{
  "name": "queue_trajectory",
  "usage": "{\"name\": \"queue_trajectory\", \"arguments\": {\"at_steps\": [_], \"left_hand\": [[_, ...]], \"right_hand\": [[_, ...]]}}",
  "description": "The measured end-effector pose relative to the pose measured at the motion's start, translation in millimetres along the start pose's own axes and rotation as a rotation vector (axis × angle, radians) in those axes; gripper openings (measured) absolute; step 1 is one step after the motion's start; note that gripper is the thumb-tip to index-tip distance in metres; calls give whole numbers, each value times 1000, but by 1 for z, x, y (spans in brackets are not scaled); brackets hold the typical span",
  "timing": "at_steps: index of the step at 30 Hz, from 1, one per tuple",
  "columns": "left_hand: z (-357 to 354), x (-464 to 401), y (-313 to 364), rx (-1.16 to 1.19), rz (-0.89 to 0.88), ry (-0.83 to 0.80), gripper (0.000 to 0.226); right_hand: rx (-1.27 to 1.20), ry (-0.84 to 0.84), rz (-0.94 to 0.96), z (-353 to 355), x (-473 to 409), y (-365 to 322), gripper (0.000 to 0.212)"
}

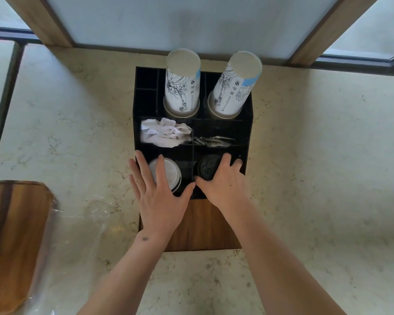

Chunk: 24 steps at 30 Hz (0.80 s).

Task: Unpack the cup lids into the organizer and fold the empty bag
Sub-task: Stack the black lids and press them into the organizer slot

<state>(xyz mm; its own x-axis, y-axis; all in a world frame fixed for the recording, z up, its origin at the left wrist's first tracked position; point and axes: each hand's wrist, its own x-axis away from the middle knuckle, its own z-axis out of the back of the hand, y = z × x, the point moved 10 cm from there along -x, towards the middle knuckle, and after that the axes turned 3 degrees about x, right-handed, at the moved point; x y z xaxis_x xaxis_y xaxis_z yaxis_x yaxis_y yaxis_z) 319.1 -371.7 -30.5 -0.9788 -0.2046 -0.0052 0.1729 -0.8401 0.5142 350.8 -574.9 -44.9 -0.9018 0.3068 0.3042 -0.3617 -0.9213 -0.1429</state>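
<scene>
Black lids [207,169] — partly under the right hand [223,183] — count unclear

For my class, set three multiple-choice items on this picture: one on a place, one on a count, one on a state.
1. Where do the black lids sit in the organizer?
A. front right compartment
B. back left compartment
C. on the counter

2. How many stacks of paper cups stand in the back row?
A. one
B. two
C. four

3. How is the left hand?
A. clenched in a fist
B. open, fingers spread
C. gripping a cup

Answers:
1 A, they lie under the right hand at the near right.
2 B, a left stack and a right stack.
3 B, it lies flat over the white lids.
</scene>
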Motion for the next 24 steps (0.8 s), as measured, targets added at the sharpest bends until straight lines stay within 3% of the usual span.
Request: {"name": "queue_trajectory", "arguments": {"at_steps": [7, 15, 24], "left_hand": [[-1, 0, 1, -8, 6, -10, 102], [-1, 0, 1, 2, 13, -17, 103], [0, 0, 1, 2, 16, -7, 103]], "right_hand": [[42, -41, 10, -10, -13, 2, 93], [194, -280, 95, -20, -19, 2, 115], [139, -152, 281, -7, -9, -6, 104]]}}
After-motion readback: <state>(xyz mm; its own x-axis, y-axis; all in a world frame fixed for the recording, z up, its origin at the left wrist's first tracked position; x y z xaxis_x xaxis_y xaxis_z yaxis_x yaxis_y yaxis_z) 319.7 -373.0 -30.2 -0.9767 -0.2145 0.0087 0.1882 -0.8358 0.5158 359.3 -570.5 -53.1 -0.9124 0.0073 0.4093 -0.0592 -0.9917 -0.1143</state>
